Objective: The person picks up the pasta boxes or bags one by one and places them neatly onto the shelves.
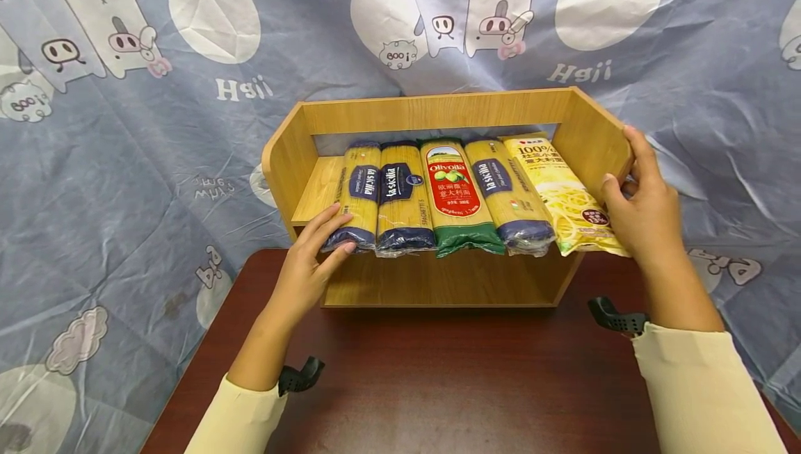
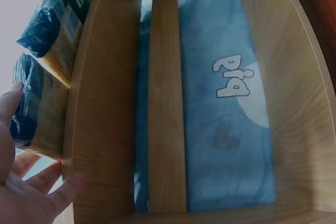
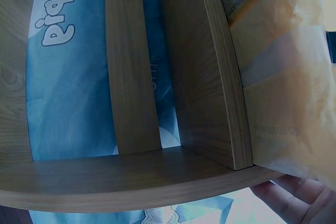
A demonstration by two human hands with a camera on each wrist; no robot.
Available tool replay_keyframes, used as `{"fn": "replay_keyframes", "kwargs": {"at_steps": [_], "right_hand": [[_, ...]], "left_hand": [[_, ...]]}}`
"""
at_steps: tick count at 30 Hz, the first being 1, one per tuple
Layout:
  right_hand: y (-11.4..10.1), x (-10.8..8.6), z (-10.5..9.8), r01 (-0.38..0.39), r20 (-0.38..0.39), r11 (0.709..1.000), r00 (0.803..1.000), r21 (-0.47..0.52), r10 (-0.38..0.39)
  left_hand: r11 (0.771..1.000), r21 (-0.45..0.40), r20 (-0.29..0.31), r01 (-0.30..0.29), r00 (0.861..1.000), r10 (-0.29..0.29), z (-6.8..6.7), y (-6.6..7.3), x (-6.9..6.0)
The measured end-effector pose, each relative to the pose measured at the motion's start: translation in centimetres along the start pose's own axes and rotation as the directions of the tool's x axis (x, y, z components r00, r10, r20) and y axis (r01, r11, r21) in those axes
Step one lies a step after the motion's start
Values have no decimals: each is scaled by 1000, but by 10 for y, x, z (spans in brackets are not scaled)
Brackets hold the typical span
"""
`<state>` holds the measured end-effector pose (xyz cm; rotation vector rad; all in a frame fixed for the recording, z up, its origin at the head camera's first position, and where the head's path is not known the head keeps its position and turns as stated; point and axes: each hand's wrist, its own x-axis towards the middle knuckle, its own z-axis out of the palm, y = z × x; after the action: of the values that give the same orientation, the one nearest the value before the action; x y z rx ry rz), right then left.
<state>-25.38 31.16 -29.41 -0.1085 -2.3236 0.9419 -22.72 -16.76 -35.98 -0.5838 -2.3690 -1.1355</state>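
A wooden shelf (image 1: 438, 112) holds a row of pasta packs on its upper board. My left hand (image 1: 306, 259) touches the leftmost spaghetti pack (image 1: 361, 197), fingers fairly straight along its left side and thumb at its dark blue front end. In the left wrist view, that end (image 2: 26, 100) juts past the board. To its right lie another blue-labelled spaghetti pack (image 1: 403, 193), a red and green pack (image 1: 457, 193), a third blue-labelled pack (image 1: 510, 193) and a yellow pasta bag (image 1: 557, 190). With thumb inside and fingers outside, my right hand (image 1: 647, 211) grips the shelf's right side panel (image 1: 591, 138).
The shelf stands on a dark red table (image 1: 469, 377). Under the packs is a lower compartment (image 1: 438, 280) with an open back crossed by a wooden slat (image 2: 167, 103). A blue-grey printed cloth (image 1: 125, 162) hangs behind and at the sides.
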Motion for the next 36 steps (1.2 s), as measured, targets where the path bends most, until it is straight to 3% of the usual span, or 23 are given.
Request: {"fn": "replay_keyframes", "kwargs": {"at_steps": [10, 16, 19, 24, 27, 31, 36], "right_hand": [[-4, 0, 1, 34, 33, 999, 999, -41, -33], [-5, 1, -1, 70, 106, 994, 992, -79, -61], [-4, -2, -1, 78, 100, 994, 993, -72, -70], [-2, -15, 0, 76, 20, 997, 997, -24, -75], [-1, -25, 0, 117, -76, 993, 990, 16, -116], [5, -39, 1, 223, -199, 974, 957, 32, -213], [19, -57, 0, 319, -273, 948, 914, 24, -300]], "left_hand": [[1000, 27, -17, 12, 1000, -11, -1, 0, -7], [999, 45, -87, -9, 996, 13, -3, 1, -12], [999, 29, -136, -37, 990, 41, -5, 0, -16], [995, -34, -202, -95, 976, 86, -11, -1, -23], [994, -42, -235, -99, 968, 87, -16, -2, -30], [997, 3, -258, -79, 963, 77, -20, -7, -41], [995, 87, -231, -38, 971, 58, -24, -14, -54]]}}
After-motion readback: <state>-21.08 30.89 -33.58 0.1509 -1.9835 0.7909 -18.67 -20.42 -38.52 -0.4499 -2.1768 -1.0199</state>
